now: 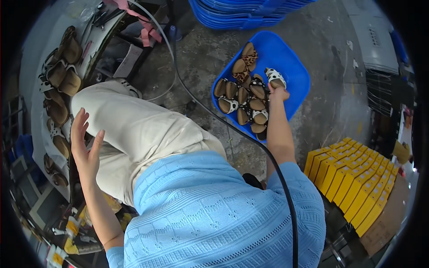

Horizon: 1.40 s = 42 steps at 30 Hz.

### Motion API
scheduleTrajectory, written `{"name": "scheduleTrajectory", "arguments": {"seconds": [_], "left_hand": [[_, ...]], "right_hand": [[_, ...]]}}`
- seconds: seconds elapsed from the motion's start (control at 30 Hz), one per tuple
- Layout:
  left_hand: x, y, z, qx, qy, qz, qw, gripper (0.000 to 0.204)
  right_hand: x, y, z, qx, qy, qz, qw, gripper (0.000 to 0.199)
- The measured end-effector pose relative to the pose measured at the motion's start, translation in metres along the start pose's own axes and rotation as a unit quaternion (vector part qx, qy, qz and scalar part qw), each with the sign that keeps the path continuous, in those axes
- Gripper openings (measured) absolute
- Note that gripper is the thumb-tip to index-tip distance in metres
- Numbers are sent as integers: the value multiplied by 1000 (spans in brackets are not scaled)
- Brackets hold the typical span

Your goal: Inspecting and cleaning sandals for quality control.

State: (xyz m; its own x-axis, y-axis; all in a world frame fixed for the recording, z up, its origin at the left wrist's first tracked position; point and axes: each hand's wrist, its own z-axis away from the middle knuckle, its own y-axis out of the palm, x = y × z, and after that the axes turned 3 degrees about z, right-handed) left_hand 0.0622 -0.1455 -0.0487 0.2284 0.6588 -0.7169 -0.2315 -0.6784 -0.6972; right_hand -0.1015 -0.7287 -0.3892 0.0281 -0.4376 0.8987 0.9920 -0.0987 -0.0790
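Over the blue plastic bin point(292, 67), my right hand point(279, 94) grips a sandal point(274, 77) with a white, black-spotted strap. Several more sandals point(242, 96) lie in rows along the bin's left side, some with leopard-print straps, others with black or white spotted ones. My left hand point(86, 149) is raised with its fingers apart and nothing in it, beside the work table at my left. Nearest to it on that table's edge are sandals point(60, 142) with tan footbeds, set in a line.
Stacked blue bins point(250, 13) stand beyond the filled one. Yellow boxes point(353, 178) are piled at the right. A black cable point(214, 115) crosses in front of me. Tools point(100, 18) and a pink strip point(147, 29) lie at the far left.
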Motion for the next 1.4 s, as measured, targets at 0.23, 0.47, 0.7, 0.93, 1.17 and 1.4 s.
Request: {"name": "scheduleTrajectory", "arguments": {"seconds": [0.23,0.47,0.7,0.93,1.17,1.4], "left_hand": [[-30,-88,39,-105,-16,-190,976,58],[-61,-166,10,-298,149,-258,907,36],[-85,-291,-1,-375,145,-360,842,26],[-47,-335,-139,-244,-190,-346,886,58],[-40,-331,-152,-313,-155,-304,886,52],[-53,-300,-45,-490,159,-316,796,34]], "right_hand": [[-123,79,139,355,-413,421,725,17],[-124,106,126,530,-433,729,2,38],[-161,172,172,501,-421,717,-241,38],[-210,158,216,540,-386,697,-271,37],[-217,146,230,649,-314,657,222,37],[1,208,245,500,-249,325,763,19]]}}
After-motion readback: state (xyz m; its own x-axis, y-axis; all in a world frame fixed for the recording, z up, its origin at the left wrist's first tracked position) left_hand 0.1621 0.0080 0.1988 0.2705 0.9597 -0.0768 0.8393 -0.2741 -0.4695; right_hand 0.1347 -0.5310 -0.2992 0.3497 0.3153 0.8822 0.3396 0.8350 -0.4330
